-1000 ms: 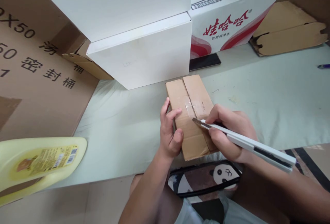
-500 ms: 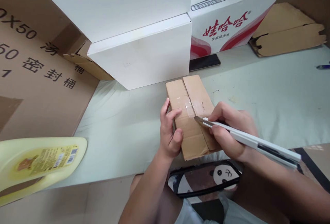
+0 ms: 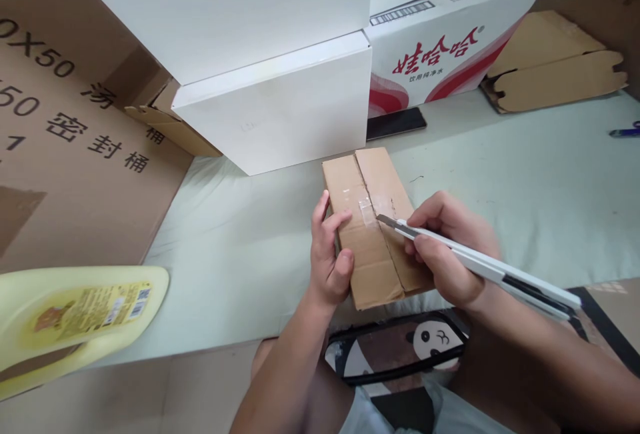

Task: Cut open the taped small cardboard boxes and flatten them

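A small brown cardboard box [image 3: 370, 254] lies in front of me, with a seam along its top and a piece of clear tape [image 3: 367, 212] across that seam. My left hand [image 3: 330, 254] grips the box by its left side, thumb and a finger resting on the top. In my right hand [image 3: 450, 247] is a white utility knife [image 3: 493, 267], closed between thumb and fingers. Its blade [image 3: 387, 221] is out, and the tip is at the seam just right of the tape. Whether the tip touches the cardboard I cannot tell.
White boxes [image 3: 280, 107] and a red-and-white carton [image 3: 440, 54] stand at the back, a black phone [image 3: 397, 124] before them. A large printed carton [image 3: 65, 154] is at left, a yellow bottle [image 3: 90, 314] below it. Flattened cardboard [image 3: 555, 81] and a blue pen-like object [image 3: 625, 133] lie right.
The knife tip has moved slightly up along the seam toward the tape, and my right hand has shifted with it. My left hand keeps its grip on the box.
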The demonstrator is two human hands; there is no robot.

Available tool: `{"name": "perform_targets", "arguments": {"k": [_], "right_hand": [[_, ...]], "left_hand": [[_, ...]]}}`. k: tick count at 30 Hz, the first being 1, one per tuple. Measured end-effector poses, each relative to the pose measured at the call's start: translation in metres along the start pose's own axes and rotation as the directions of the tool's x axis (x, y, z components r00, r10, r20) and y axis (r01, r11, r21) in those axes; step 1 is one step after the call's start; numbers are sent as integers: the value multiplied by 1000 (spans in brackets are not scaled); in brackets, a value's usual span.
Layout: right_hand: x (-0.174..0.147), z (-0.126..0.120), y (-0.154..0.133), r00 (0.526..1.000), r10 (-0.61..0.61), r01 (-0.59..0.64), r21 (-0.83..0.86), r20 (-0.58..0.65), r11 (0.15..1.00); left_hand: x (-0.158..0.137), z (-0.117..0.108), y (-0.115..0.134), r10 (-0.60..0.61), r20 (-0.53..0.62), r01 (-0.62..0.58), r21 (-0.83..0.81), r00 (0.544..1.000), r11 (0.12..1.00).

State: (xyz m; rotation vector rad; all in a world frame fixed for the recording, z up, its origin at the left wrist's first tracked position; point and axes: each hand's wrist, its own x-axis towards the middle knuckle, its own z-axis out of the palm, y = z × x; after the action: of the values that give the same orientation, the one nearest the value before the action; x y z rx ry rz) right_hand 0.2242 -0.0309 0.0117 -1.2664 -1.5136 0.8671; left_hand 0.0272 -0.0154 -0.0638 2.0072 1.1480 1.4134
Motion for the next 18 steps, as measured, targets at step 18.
{"name": "perform_targets", "arguments": {"k": [18], "right_hand": [[0, 0, 0, 1000, 1, -1, 0, 8, 1000]], "left_hand": [[0, -1, -1, -3, 10, 3, 18, 1000, 1000]]}}
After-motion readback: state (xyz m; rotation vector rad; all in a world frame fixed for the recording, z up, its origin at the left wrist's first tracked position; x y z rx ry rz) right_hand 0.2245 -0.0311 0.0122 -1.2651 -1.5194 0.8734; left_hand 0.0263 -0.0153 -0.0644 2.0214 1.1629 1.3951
